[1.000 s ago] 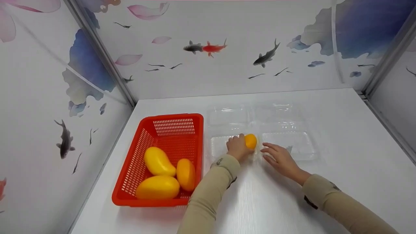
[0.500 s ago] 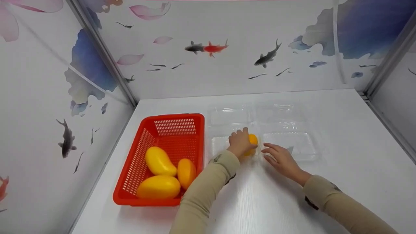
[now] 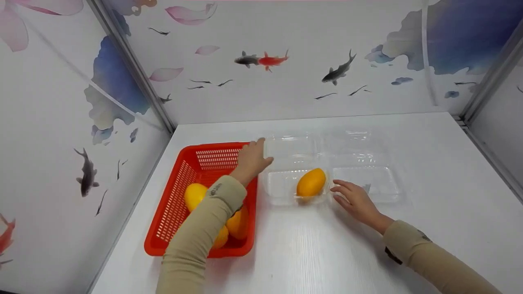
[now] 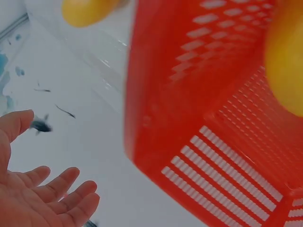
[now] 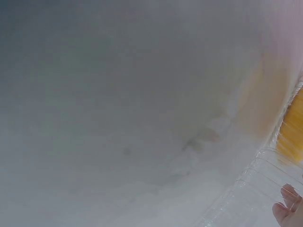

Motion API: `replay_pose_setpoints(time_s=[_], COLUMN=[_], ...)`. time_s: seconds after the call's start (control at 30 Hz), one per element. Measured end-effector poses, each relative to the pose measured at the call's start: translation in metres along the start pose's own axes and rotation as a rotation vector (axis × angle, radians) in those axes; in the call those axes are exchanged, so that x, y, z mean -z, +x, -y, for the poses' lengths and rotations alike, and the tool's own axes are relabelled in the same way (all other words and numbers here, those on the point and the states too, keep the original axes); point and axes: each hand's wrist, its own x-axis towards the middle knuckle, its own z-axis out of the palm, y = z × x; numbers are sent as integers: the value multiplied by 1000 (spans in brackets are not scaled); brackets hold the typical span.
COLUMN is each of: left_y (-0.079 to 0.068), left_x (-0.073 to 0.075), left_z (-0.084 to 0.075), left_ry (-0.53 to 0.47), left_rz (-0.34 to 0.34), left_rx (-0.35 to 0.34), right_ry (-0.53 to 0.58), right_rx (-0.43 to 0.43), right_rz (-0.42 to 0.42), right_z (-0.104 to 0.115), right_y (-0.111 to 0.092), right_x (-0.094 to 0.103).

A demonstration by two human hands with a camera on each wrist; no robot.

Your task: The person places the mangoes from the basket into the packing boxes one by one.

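A yellow-orange mango (image 3: 311, 183) lies tilted in the front left part of a clear plastic container (image 3: 282, 185). My left hand (image 3: 252, 158) is over the right rim of the red basket (image 3: 179, 173), fingers spread and holding nothing; the left wrist view shows the hand (image 4: 49, 194) beside the basket wall. Several mangoes lie in the basket, such as a yellow mango (image 3: 195, 196) and an orange mango (image 3: 239, 223), partly hidden by my left sleeve. My right hand (image 3: 355, 200) rests at a second clear container (image 3: 367, 179), right of the mango, with loosely bent fingers holding nothing.
Raised lids of both containers, like the left lid (image 3: 290, 147), lie toward the back wall. A white table (image 3: 310, 253) carries everything. Printed panels with fish stand at the back (image 3: 286, 94) and left side.
My left hand has let go of the mango in the container and moved left to above the basket's rim. The right hand has stayed in place.
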Motion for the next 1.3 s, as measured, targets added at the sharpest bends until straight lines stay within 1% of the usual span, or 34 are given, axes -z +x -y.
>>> replay_pose_setpoints(time_s=[0.03, 0.17, 0.27, 0.37, 0.47, 0.57, 0.63, 0.7, 0.83, 0.87, 0.97, 1.07, 1.17, 1.23, 1.3], left_y=[-1, -7, -15, -23, -30, -36, -41, -46, -54, -56, -60, -63, -65, -67, -66], left_x=[1, 2, 2, 3, 5, 6, 5, 4, 1, 1, 1, 1, 1, 1, -2], left_z=[13, 63, 96, 121, 137, 146, 151, 153, 155, 154, 152, 149, 146, 145, 148], left_ry=[-11, -63, -48, 7, 40, 29, -1, -30, -102, -124, -235, -336, -446, -525, -580], left_rz=[-6, -15, -12, 19, 80, 131, 138, 126, 83, 75, 71, 93, 105, 106, 127], left_rx=[30, 201, 325, 429, 511, 550, 553, 535, 498, 499, 528, 572, 626, 663, 713], right_ry=[3, 9, 11, 10, 14, 13, 17, 14, 19, 21, 28, 23, 13, 10, 12], right_rx=[-6, -21, -28, -38, -20, 29, 50, 45, 7, -2, -15, -6, 1, -9, -21], right_rz=[4, 12, 14, 18, -2, -44, -65, -63, -29, -22, -15, -23, -24, -11, 5], right_z=[0, 0, 0, 0, -1, -2, -2, -1, 0, 0, 0, 0, 0, 1, 1], right_y=[0, -1, -1, -1, -2, -3, -3, -3, -2, -2, -2, -2, -2, -1, -1], right_x=[0, 1, 1, 1, 0, -1, -1, -1, 0, 0, 0, 0, 0, 1, 1])
